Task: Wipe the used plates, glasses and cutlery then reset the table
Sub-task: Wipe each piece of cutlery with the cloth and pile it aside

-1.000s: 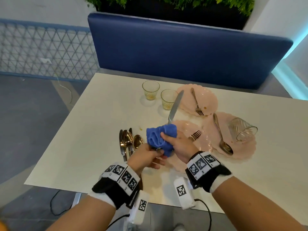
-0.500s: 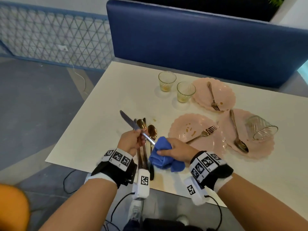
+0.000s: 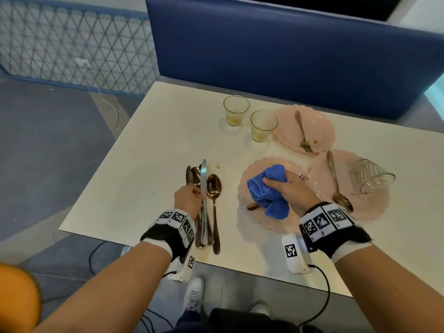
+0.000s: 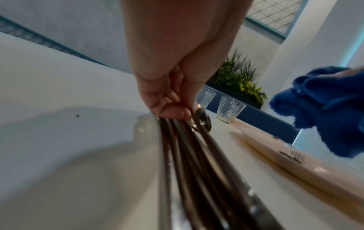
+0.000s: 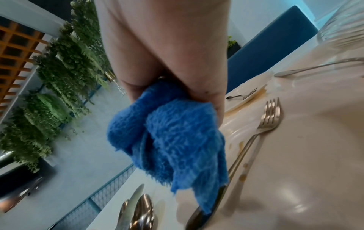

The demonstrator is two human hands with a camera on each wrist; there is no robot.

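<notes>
A moment ago the left hand (image 3: 188,199) held the knife (image 3: 204,188) up in the air, and the cloth was by the table's near edge. Now the knife lies flat on the pile of shiny spoons (image 3: 213,188) on the white table (image 3: 144,164). The left hand's fingers are bent down onto the pile, pinching the knife's long thin handle. The knife is silver and smooth; the spoons look gold and round at the end.

The right hand (image 3: 292,191) has moved onto the near pink plate (image 3: 249,215). It squeezes the fluffy blue cloth (image 3: 268,188), all bunched up, on top of a fork (image 3: 304,177) lying there. The plate has a wavy edge and small brown spots.

Farther back stand two ribbed glasses (image 3: 236,113), dirty at the bottom. Another pink plate (image 3: 319,126) holds a fork. At the right, a third plate (image 3: 374,207) holds a spoon and a glass tipped on its side (image 3: 371,175).
</notes>
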